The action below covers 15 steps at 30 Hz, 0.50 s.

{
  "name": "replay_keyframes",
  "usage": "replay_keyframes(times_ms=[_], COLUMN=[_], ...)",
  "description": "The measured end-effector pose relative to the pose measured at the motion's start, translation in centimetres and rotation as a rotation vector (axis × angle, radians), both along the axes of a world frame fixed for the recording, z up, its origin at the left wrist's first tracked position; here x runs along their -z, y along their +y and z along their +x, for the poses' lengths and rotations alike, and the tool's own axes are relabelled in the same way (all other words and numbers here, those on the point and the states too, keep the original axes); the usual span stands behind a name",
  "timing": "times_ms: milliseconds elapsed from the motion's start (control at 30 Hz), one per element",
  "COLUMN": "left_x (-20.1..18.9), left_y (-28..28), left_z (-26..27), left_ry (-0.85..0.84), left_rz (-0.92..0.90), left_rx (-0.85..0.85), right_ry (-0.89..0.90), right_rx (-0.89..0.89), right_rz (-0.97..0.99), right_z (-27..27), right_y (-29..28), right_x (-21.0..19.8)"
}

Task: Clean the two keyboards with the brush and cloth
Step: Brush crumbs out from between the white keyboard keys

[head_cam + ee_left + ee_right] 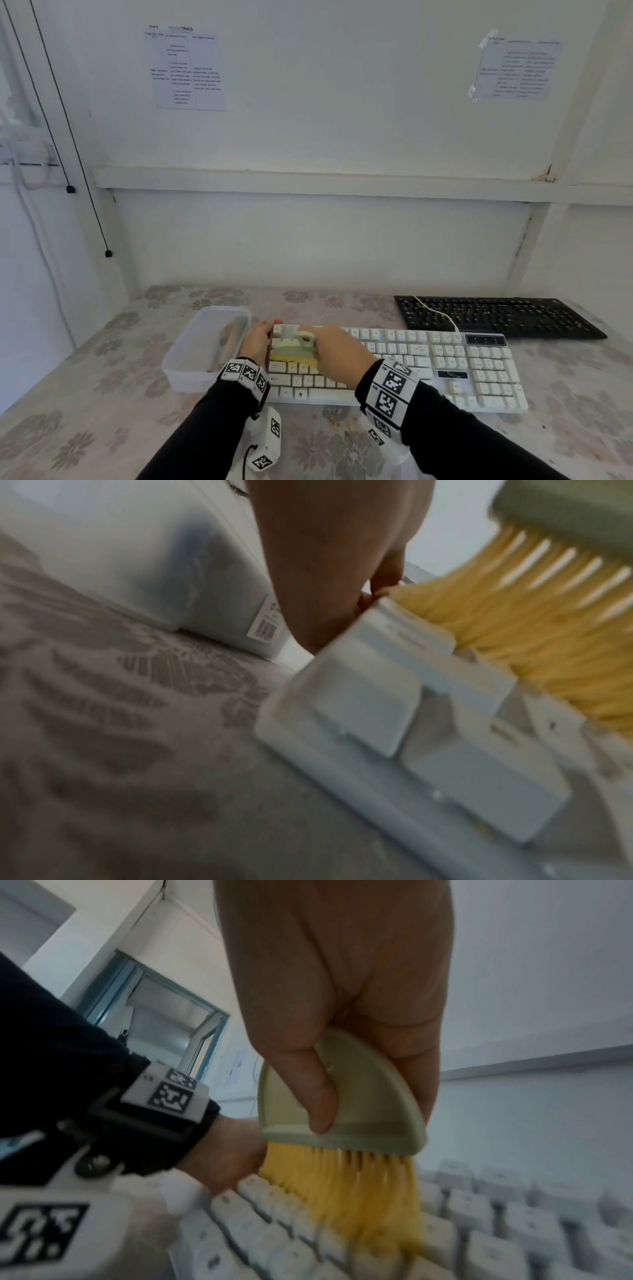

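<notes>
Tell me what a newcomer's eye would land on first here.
First, the right hand gripping a green brush whose yellow bristles press on the left end of the white keyboard, centre of the table. The left hand holds that keyboard's left edge. Next, the black keyboard lies behind to the right, and a clear plastic container stands left of the hands.
</notes>
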State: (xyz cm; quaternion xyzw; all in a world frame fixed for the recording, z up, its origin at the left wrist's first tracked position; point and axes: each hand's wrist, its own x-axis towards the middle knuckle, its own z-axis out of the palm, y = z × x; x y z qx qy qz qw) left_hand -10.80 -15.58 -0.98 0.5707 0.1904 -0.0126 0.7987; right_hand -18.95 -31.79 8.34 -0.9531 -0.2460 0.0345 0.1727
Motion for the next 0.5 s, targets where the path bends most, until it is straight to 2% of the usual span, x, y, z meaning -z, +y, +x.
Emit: replay_keyframes(times_ms=[500], left_x=[0.0], left_y=[-1.3], left_z=[0.3], left_ry=[-0.03], left_rz=[0.143], left_rx=[-0.048], right_ry=[-0.035], right_rx=[0.115], right_rz=[0.015], right_z=[0.4], right_y=[-6.6], right_x=[1.8])
